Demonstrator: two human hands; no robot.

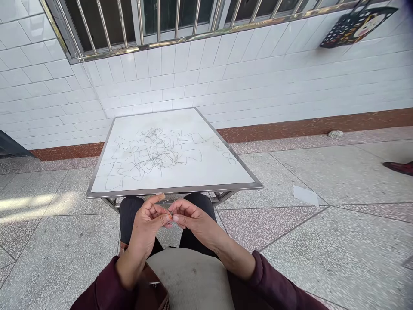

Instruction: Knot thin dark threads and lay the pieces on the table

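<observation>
Above my lap, just short of the table's near edge, my left hand [154, 220] and my right hand [191, 217] meet fingertip to fingertip. Both are pinched on a thin wire [165, 201], which curves up in a small loop between them. Something tan is wrapped round a fingertip of my left hand. The wire's lower part is mostly hidden by the fingers. On the white tabletop [222, 176] lie a tangle of thin bent wires [158, 157] and, at the right, several rounded wire loops [229, 158].
The table's metal rim [174, 189] is close in front of my knees. Behind it stands a tiled wall [180, 86] with a barred window [158, 21]. A patterned bag [351, 30] hangs upper right. A white paper piece [306, 195] lies on the floor; a shoe [400, 168] shows far right.
</observation>
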